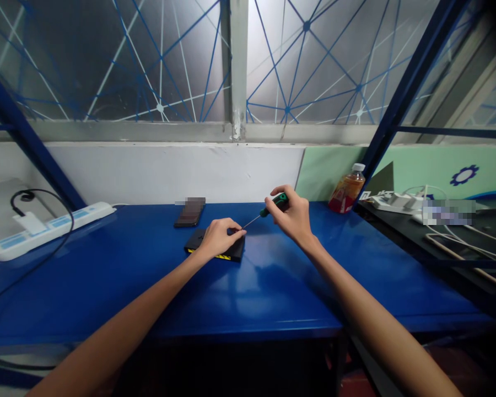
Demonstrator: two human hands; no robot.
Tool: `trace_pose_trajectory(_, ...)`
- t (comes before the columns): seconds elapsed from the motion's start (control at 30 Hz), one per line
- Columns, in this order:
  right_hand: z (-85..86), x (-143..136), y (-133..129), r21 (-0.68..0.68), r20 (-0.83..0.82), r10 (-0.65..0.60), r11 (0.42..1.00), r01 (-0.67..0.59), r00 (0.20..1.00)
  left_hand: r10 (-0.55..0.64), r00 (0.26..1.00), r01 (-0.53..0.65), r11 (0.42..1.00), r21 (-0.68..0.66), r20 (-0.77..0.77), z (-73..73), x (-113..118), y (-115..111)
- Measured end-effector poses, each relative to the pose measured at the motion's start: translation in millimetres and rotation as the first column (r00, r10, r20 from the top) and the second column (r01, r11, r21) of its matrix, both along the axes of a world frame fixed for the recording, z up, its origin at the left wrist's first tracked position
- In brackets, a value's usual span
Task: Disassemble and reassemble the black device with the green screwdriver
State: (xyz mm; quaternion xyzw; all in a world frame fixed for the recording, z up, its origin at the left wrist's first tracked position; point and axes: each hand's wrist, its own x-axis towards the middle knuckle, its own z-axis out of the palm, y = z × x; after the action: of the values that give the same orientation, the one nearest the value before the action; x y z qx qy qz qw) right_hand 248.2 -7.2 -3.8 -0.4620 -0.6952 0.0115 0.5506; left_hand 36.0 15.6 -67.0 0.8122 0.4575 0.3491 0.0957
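Behind the blue worktop point(281, 309) runs a pale wall point(169, 173), and above it the windows point(334, 60) carry blue and white lines. At the left lies a white power strip point(80, 216); at the far right side stands a bottle point(347, 188) with a white cap.

Near the middle of the worktop lies a flat black box point(195, 240), with a yellow strip along its near side. Just behind it, a little to the left, is a dark device point(190, 214) which looks like a phone.

The left hand point(219, 237) rests over the box, thumb and fingertips close together at its right corner; whether they pinch some small part, I cannot tell. The right hand point(292, 214) is closed around the green handle of a screwdriver point(265, 212). Its shaft slants down to the left, and the tip reaches these fingertips; the exact contact is hidden.

For good work here, I think the left hand should press the box firmly, so that it does not slide on the smooth surface. The screwdriver is better guided with light, steady force, because a slipping tip could hurt the fingertips so near to it.
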Motion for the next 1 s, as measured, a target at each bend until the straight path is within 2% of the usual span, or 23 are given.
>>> trace_pose_trajectory(1.0, 0.7, -1.3, -1.5, 0.059, 0.047, -0.037, 0.998, 0.034, 0.998, -0.029, 0.995, 0.033, 0.999, 0.041, -0.096, 6.9, 2.7, -7.8)
